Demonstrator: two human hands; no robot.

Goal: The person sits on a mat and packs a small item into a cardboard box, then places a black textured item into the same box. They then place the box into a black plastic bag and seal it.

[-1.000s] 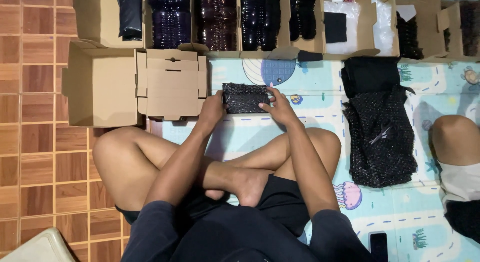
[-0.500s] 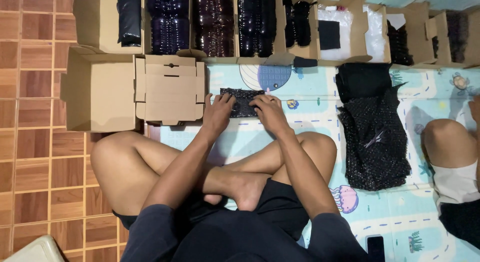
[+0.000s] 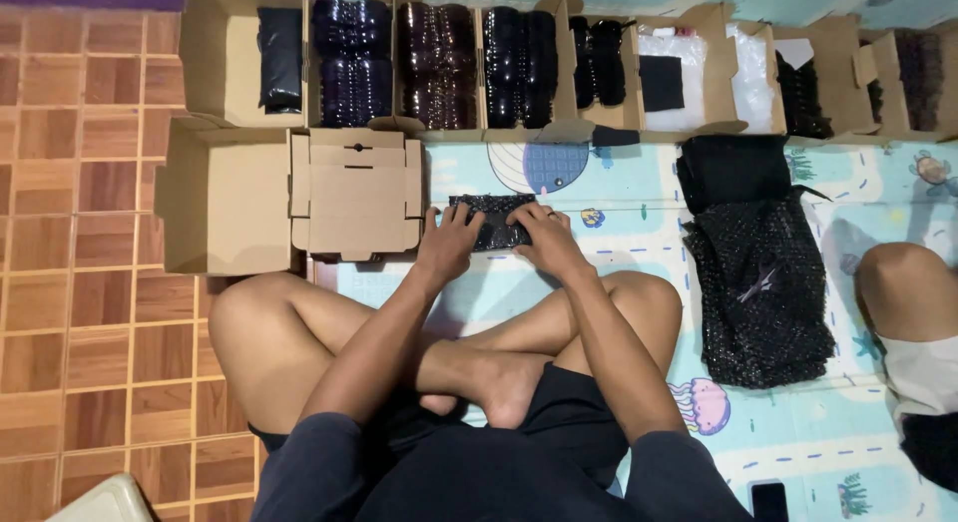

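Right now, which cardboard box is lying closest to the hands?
The folded-open empty box just beside the left hand; the filled boxes sit in a row farther up.
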